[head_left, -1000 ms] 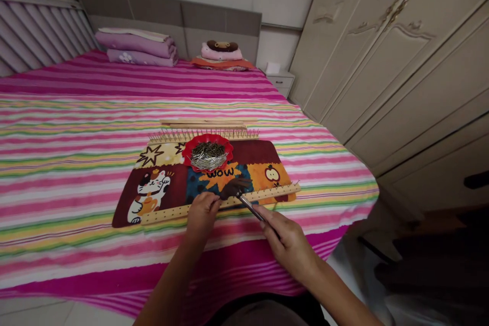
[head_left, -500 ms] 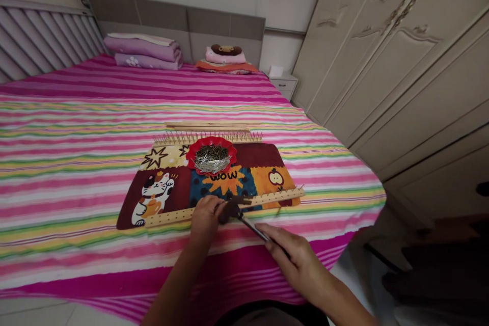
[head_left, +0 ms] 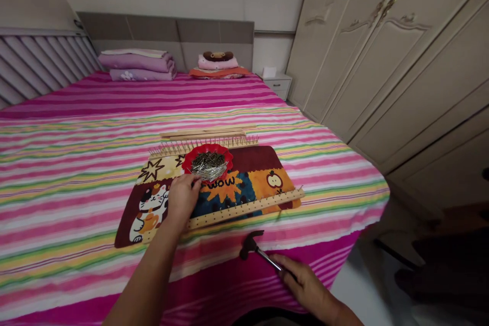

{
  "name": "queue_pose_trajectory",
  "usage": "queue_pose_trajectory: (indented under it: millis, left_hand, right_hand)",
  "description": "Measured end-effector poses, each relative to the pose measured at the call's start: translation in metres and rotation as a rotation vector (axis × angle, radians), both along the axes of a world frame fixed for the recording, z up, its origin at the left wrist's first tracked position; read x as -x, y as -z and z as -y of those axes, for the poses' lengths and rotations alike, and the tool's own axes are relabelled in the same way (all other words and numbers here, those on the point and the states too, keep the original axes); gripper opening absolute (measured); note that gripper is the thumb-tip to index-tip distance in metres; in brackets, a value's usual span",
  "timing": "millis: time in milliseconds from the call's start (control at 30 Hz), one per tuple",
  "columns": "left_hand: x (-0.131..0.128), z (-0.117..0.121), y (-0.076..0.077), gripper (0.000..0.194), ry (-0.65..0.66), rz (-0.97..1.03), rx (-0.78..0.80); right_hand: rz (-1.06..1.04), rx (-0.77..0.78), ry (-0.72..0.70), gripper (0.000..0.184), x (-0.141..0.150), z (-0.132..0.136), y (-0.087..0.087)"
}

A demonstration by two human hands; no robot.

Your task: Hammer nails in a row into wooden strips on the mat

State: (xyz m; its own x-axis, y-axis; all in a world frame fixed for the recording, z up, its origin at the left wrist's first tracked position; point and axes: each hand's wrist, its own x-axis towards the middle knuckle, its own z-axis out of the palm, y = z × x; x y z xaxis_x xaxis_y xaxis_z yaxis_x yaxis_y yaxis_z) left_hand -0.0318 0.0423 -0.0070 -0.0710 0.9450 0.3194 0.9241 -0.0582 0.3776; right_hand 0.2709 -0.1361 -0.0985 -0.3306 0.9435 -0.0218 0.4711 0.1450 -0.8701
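Observation:
My right hand (head_left: 303, 280) is wrapped round the handle of a claw hammer (head_left: 251, 244), held low over the near edge of the bed. My left hand (head_left: 184, 194) is at the near-left rim of a red scalloped bowl (head_left: 188, 161), its fingers curled together. Whatever lies between those fingertips is hidden. Inside the bowl are many nails (head_left: 209, 165), some dark and some silvery. In front of it lies a wooden strip (head_left: 244, 209) with rows of small holes and a nail at its right end; my left arm covers part of it.
Behind the bowl is another strip (head_left: 244, 141) bristling with upright nails, with plain wooden strips (head_left: 206, 131) beyond. A patterned mat (head_left: 260, 158) lies under the bowl on the striped bedspread (head_left: 328, 163). Folded bedding (head_left: 137, 63) is by the headboard; a wardrobe (head_left: 382, 61) stands at right.
My left hand has left the holed strip and moved up and left to the bowl. The hammer has been drawn back from the strip, down and to the right.

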Motion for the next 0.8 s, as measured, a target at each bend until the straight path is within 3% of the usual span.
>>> queue_pose_trajectory:
  millis: [133, 233, 400, 567, 667, 800]
  left_hand:
    - [-0.003, -0.032, -0.016, 0.026, 0.016, -0.281, 0.302]
    - [-0.006, -0.049, -0.022, 0.022, 0.011, -0.328, 0.464]
    - [-0.009, -0.064, -0.023, 0.013, 0.04, -0.317, 0.489]
    - [-0.002, -0.065, -0.023, 0.014, 0.123, -0.249, 0.475]
    - [0.011, -0.06, -0.023, 0.015, 0.147, -0.103, 0.437]
    - [0.029, -0.043, -0.019, 0.021, 0.088, 0.403, 0.382]
  right_hand:
    - [0.002, -0.01, 0.002, 0.036, 0.002, 0.0, -0.003]
    - [-0.003, -0.011, 0.0, 0.036, 0.003, 0.0, -0.001]
    - [-0.007, 0.005, -0.006, 0.037, 0.003, -0.001, -0.001]
    - [-0.011, 0.018, -0.006, 0.037, 0.003, 0.0, -0.002]
    - [-0.002, 0.021, -0.001, 0.038, 0.004, 0.0, -0.001]
    - [-0.007, 0.001, 0.013, 0.037, 0.005, -0.001, -0.003]
